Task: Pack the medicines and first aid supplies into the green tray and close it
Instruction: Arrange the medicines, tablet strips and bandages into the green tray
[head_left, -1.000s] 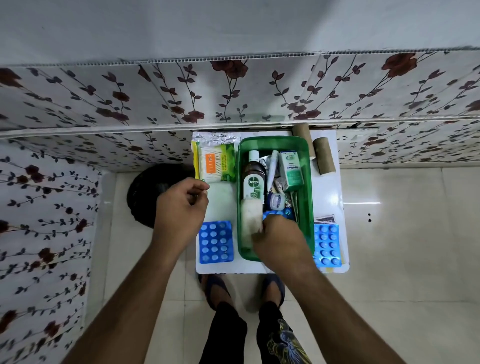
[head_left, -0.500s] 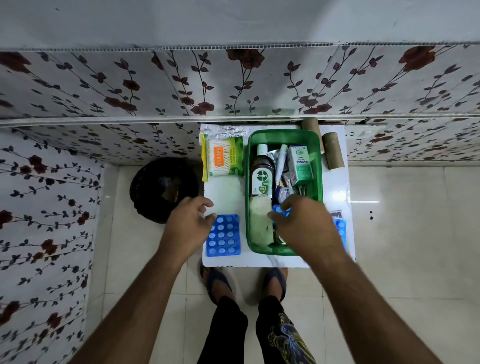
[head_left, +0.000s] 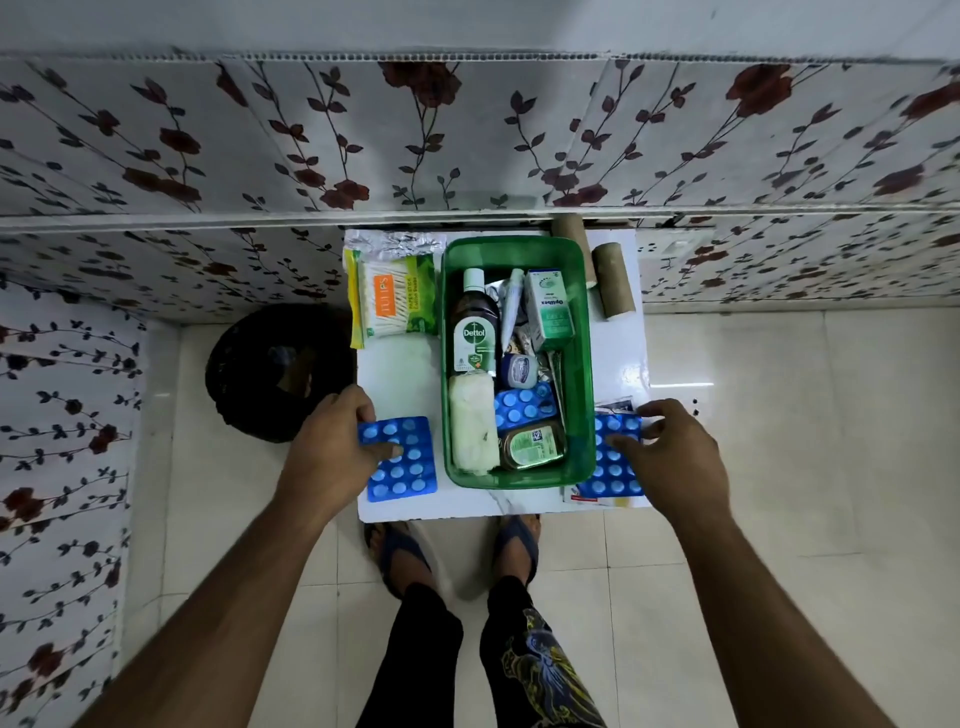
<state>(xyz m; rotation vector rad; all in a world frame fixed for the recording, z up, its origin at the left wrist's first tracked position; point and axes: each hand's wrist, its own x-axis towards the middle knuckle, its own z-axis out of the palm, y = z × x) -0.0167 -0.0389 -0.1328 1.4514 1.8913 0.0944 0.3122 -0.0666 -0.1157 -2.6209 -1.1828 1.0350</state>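
The green tray (head_left: 586, 364) stands open on the small white table (head_left: 397, 376). Inside it lie a Dettol bottle (head_left: 474, 332), a white cotton roll (head_left: 471, 428), a blue blister pack (head_left: 522, 408), a small amber bottle (head_left: 532, 444), a white-green box (head_left: 550, 312) and a little jar (head_left: 519, 370). My left hand (head_left: 330, 454) curls over the near-left corner of a blue blister pack (head_left: 410, 467) lying left of the tray. My right hand (head_left: 672, 457) has its fingers spread, fingertips on another blue blister pack (head_left: 610, 473) right of the tray.
A cotton swab pack (head_left: 392, 301) and a foil packet (head_left: 395, 241) lie at the table's back left. Two cardboard rolls (head_left: 614, 280) sit at the back right. A black bin (head_left: 270, 369) stands on the floor to the left. The floral wall is close behind.
My right hand let go of the cotton roll in the tray and moved right onto the right blister pack. My left hand came down onto the left blister pack.
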